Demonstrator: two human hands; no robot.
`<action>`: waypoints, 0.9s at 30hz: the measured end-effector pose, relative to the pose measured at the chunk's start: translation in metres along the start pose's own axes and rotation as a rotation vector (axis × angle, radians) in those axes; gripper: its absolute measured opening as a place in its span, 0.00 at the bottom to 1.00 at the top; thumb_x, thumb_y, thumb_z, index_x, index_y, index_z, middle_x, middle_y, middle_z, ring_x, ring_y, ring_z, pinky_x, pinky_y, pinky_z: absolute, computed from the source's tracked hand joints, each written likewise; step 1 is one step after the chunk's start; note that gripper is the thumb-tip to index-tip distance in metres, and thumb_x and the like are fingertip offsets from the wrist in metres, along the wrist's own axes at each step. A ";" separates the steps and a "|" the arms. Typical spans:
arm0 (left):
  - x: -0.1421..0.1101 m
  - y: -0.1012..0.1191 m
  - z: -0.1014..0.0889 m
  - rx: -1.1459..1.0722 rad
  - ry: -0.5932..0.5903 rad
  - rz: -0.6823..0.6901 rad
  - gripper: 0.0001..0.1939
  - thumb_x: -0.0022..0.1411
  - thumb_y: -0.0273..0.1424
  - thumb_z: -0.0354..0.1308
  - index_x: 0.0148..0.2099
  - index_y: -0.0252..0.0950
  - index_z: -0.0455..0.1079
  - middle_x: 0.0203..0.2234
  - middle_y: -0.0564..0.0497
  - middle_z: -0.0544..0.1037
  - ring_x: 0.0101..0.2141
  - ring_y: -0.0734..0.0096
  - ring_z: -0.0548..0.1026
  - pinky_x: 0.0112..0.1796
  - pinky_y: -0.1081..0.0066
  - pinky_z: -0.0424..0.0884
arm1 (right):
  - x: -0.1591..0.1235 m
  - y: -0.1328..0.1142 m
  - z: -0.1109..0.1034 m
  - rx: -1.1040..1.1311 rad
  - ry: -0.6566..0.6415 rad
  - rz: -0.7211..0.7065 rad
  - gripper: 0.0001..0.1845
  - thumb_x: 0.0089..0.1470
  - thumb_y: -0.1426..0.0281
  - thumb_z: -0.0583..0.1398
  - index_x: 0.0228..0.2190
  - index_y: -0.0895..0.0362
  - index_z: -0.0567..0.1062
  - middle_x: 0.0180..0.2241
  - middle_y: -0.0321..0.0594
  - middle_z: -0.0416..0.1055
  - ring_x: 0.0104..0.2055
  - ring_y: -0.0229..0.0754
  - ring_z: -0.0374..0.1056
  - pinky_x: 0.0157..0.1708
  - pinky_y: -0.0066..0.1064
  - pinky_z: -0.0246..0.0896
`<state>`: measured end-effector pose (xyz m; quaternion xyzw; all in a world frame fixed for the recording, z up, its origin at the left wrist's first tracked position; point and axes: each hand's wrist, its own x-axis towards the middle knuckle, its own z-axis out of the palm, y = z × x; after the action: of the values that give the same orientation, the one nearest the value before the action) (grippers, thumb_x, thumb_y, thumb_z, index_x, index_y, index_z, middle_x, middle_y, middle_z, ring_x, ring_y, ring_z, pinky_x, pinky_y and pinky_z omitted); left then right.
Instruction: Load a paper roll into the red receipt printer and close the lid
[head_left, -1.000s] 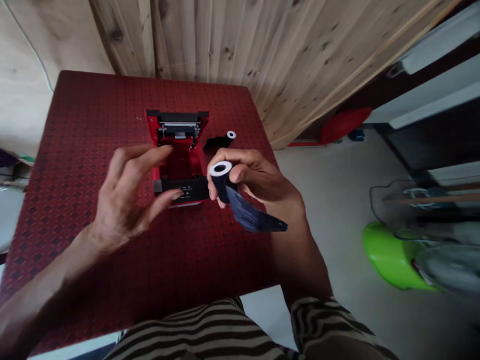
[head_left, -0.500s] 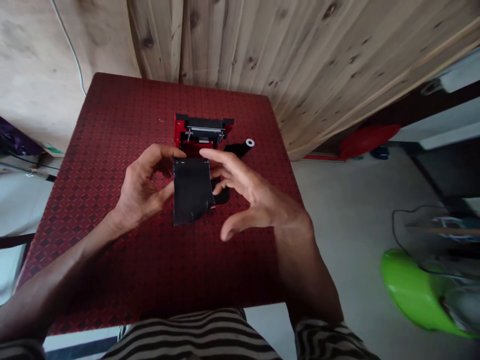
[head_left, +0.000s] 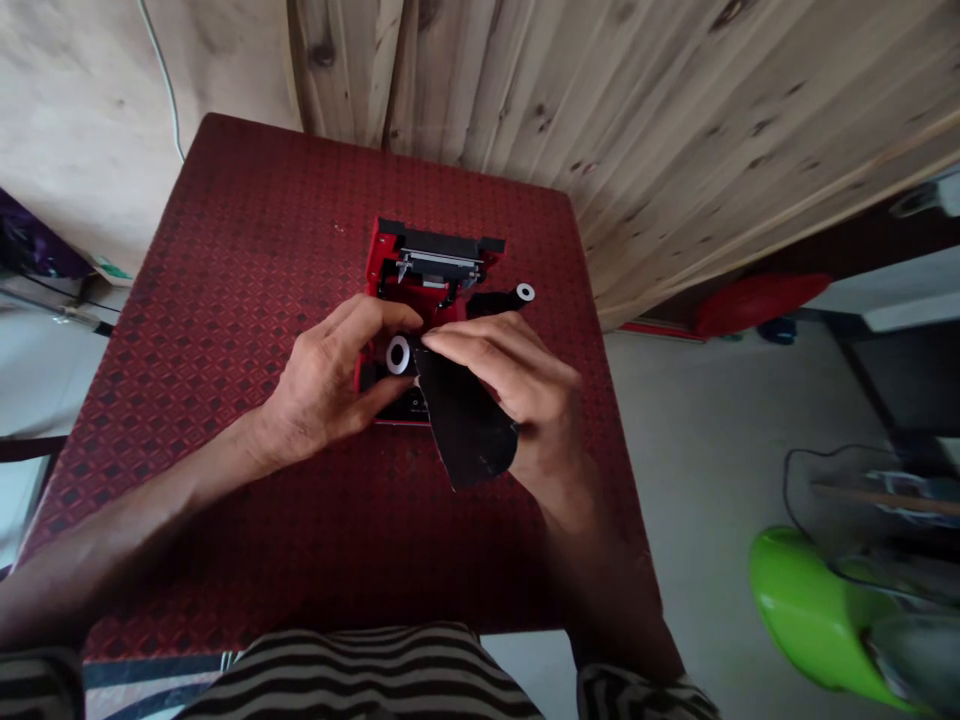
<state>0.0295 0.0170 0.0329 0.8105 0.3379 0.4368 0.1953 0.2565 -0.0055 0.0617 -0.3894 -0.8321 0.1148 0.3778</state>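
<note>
A roll of thin black sheet with a white ring-shaped end (head_left: pixel 398 355) is held between both hands above the table. My left hand (head_left: pixel 326 375) is closed around it, fingers on top and thumb below, near the white end. My right hand (head_left: pixel 517 375) is closed at the roll's other side, its fingertips on the top. The loose black sheet (head_left: pixel 469 425) hangs down toward me, its lower end curling. Just behind the hands stands an opened red and black device (head_left: pixel 439 262) resembling a small printer, lid raised; the hands partly hide its base.
Right of the device lies a second black roll with a white end (head_left: pixel 526 292). A red patterned cover (head_left: pixel 247 240) spreads over the table. Wooden planks (head_left: pixel 517 110) rise behind it. A green plastic object (head_left: pixel 795 600) sits on the floor at right.
The black roll has turned so its white end now faces the camera and the sheet hangs to the right. My right hand has closed in from its spread pose. The view has shifted slightly.
</note>
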 end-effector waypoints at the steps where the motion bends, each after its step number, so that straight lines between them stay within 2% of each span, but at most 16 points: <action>1: 0.000 -0.001 0.001 0.003 0.006 -0.009 0.18 0.68 0.25 0.66 0.58 0.36 0.72 0.44 0.49 0.82 0.40 0.70 0.81 0.43 0.70 0.80 | 0.000 0.001 0.001 0.002 -0.004 0.016 0.16 0.69 0.75 0.63 0.55 0.51 0.82 0.49 0.43 0.84 0.51 0.47 0.79 0.54 0.43 0.76; 5: -0.003 -0.005 0.005 -0.005 0.019 -0.037 0.19 0.68 0.26 0.66 0.59 0.37 0.71 0.44 0.50 0.83 0.42 0.69 0.82 0.47 0.68 0.80 | 0.003 0.012 0.009 0.035 -0.032 0.034 0.20 0.67 0.75 0.67 0.58 0.51 0.80 0.50 0.43 0.84 0.52 0.47 0.80 0.53 0.43 0.77; 8: -0.007 -0.010 0.004 -0.076 0.022 -0.067 0.21 0.68 0.26 0.68 0.61 0.37 0.70 0.45 0.49 0.83 0.42 0.70 0.82 0.44 0.70 0.80 | 0.008 0.018 0.013 0.047 -0.058 0.078 0.17 0.65 0.71 0.70 0.54 0.50 0.81 0.48 0.41 0.84 0.50 0.48 0.80 0.51 0.43 0.77; 11: -0.011 -0.012 0.002 -0.072 0.004 -0.082 0.18 0.70 0.27 0.67 0.59 0.37 0.71 0.47 0.47 0.83 0.43 0.69 0.82 0.45 0.69 0.80 | 0.012 0.017 0.016 0.049 -0.088 0.126 0.12 0.64 0.70 0.70 0.49 0.50 0.82 0.47 0.41 0.84 0.49 0.48 0.80 0.51 0.45 0.76; 14: -0.015 -0.014 -0.001 -0.014 0.001 -0.100 0.16 0.72 0.30 0.65 0.60 0.38 0.72 0.49 0.46 0.83 0.47 0.64 0.82 0.48 0.64 0.81 | 0.014 0.016 0.018 0.032 -0.075 0.123 0.10 0.65 0.73 0.67 0.46 0.49 0.83 0.45 0.40 0.84 0.48 0.48 0.80 0.51 0.45 0.75; 16: -0.020 -0.016 -0.005 0.014 0.020 -0.115 0.18 0.72 0.32 0.64 0.61 0.38 0.72 0.52 0.44 0.82 0.50 0.61 0.81 0.49 0.61 0.81 | 0.015 0.017 0.018 -0.014 -0.083 0.104 0.14 0.63 0.77 0.65 0.46 0.49 0.83 0.45 0.40 0.84 0.48 0.49 0.79 0.51 0.45 0.74; 18: -0.026 -0.020 -0.010 0.034 0.052 -0.130 0.18 0.72 0.33 0.64 0.61 0.39 0.72 0.52 0.44 0.82 0.50 0.60 0.80 0.49 0.60 0.81 | 0.016 0.021 0.019 -0.082 -0.138 0.092 0.19 0.61 0.82 0.62 0.46 0.49 0.84 0.44 0.40 0.84 0.48 0.49 0.78 0.50 0.44 0.73; 22: -0.044 -0.030 -0.017 0.046 0.115 -0.155 0.14 0.72 0.32 0.65 0.58 0.41 0.74 0.48 0.47 0.83 0.46 0.63 0.80 0.46 0.62 0.81 | 0.024 0.031 0.025 -0.183 -0.362 0.091 0.26 0.54 0.88 0.58 0.45 0.53 0.84 0.41 0.41 0.84 0.46 0.50 0.77 0.48 0.43 0.71; 27: -0.059 -0.036 -0.019 0.075 0.111 -0.196 0.12 0.73 0.31 0.64 0.57 0.39 0.75 0.46 0.48 0.83 0.43 0.66 0.80 0.41 0.66 0.80 | 0.038 0.038 0.035 -0.254 -0.482 0.091 0.23 0.51 0.89 0.56 0.37 0.56 0.83 0.37 0.42 0.82 0.43 0.50 0.78 0.46 0.40 0.70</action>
<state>-0.0227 0.0002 -0.0132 0.7550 0.4417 0.4469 0.1876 0.2372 0.0513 0.0395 -0.4321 -0.8874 0.1160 0.1116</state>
